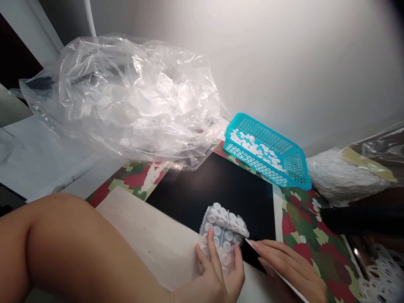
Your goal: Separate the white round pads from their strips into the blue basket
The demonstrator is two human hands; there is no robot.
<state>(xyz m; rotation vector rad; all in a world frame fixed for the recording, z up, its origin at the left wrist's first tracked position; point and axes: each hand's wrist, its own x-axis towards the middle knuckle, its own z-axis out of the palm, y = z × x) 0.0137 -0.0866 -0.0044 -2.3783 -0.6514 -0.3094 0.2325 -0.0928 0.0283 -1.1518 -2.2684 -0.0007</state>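
The left hand (221, 273) grips a translucent sheet of round white rings (227, 235), thumb at its right side, fingers spread over its left side and face. The sheet is held up near the near edge of the patterned surface (334, 248), in front of a black mat (202, 181) and a pale board (148, 240). The right hand (290, 263) pinches a thin white strip (252, 245); its tip is at the sheet's right side, though I cannot tell if the 2 touch. Toward the far edge, 1 blue basket (293, 168) holds small white pieces (252, 145). A clear plastic bag (135, 97) bulges over the far left corner.
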